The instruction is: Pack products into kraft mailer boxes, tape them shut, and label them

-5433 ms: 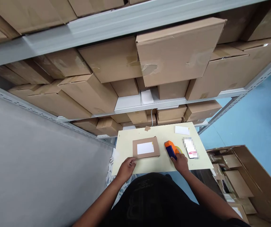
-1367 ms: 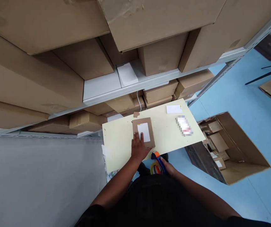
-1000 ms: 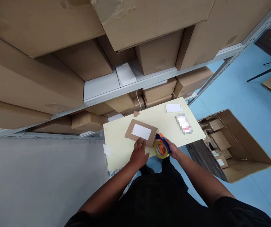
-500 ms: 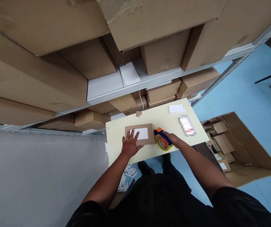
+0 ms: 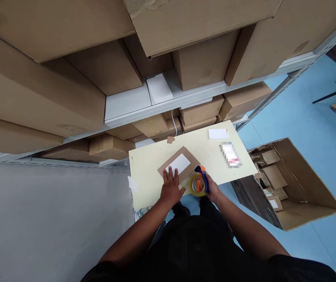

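Note:
A small brown cardboard box [image 5: 192, 166] lies turned at an angle on the cream tabletop [image 5: 147, 188], with a white label [image 5: 181, 162] on its upper face. My left hand [image 5: 171, 188] rests on the near left part of the box, fingers spread and fingertips over the label's edge. In my right hand [image 5: 213, 188] is a blue and orange tape dispenser [image 5: 206, 182] carrying a roll of clear yellowish tape [image 5: 194, 187]. Its orange and blue head is close to the box's right corner; whether they touch I cannot tell.
A white paper slip [image 5: 218, 134] and a blurred-out flat item [image 5: 230, 155] lie on the table's right side. Shelves with large cardboard boxes [image 5: 206, 58] rise behind. To the right, a big open carton [image 5: 311, 176] holds several small parcels. A cardboard scrap [image 5: 170, 140] lies at the back edge.
The box has been rotated on the table, its right end swinging nearer to me. My right hand has drawn the tape dispenser closer to my body, and my left hand has shifted right and nearer.

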The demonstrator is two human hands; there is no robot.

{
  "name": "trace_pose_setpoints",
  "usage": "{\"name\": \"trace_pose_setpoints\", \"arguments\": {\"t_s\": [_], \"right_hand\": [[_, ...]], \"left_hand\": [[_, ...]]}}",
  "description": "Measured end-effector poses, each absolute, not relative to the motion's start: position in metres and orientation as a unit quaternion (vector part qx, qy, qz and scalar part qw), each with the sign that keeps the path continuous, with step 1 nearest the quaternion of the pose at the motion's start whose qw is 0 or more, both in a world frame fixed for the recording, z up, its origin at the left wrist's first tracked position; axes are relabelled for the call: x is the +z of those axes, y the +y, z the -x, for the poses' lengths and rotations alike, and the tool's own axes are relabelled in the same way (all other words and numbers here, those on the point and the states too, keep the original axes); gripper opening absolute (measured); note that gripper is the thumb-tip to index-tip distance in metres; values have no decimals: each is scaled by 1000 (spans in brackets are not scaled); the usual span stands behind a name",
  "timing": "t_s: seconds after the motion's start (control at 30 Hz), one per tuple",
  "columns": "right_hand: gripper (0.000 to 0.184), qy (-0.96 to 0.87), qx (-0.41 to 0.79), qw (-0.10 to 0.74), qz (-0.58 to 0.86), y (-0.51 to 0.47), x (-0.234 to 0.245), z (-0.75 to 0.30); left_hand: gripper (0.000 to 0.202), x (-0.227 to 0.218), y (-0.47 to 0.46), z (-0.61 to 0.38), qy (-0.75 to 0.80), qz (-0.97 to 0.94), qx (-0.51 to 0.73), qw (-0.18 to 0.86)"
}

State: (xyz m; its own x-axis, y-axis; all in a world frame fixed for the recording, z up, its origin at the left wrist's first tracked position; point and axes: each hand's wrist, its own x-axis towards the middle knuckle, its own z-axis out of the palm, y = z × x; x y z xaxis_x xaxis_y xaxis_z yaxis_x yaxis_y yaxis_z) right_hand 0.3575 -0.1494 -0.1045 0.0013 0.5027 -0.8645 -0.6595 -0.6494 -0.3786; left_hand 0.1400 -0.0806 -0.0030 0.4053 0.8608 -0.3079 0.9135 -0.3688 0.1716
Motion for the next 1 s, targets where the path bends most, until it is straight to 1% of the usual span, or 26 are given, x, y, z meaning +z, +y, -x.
{"name": "trace_pose_setpoints", "arguments": {"t_s": [0.07,0.13,0.17,0.27,0.33,0.4,0.47,0.57,0.7,0.77,0.87,1.0], "right_hand": [[59,66,679,421,598,-112,-101,-381],[56,10,673,389,629,-78,-98,-406],[55,-27,676,359,643,-63,-96,-416],[54,-95,679,287,669,-31,-90,-429],[52,-104,677,273,675,-22,-87,-427],[52,-106,673,269,681,-23,-84,-422],[53,-103,664,279,686,-40,-83,-417],[56,-80,659,305,683,-91,-85,-405],[58,-50,717,305,624,-176,-93,-368],[61,5,729,329,601,-203,-97,-342],[64,65,740,381,551,-217,-101,-313],[58,82,732,388,554,-217,-101,-304]], "left_hand": [[94,0,-86,-132,493,-849,-89,169],[91,3,-77,-119,449,-873,-94,165],[92,3,-69,-113,433,-883,-93,156],[107,0,-44,-101,415,-897,-84,125],[116,-5,-36,-101,423,-894,-84,120],[119,-10,-35,-106,441,-885,-82,125],[120,-12,-39,-112,461,-874,-74,136],[119,-12,-45,-121,485,-859,-61,151],[114,-15,-49,-131,502,-850,-35,158],[113,-18,-51,-138,514,-842,-30,160],[113,-21,-54,-146,529,-832,-30,165],[110,-21,-55,-151,537,-827,-20,165]]}}
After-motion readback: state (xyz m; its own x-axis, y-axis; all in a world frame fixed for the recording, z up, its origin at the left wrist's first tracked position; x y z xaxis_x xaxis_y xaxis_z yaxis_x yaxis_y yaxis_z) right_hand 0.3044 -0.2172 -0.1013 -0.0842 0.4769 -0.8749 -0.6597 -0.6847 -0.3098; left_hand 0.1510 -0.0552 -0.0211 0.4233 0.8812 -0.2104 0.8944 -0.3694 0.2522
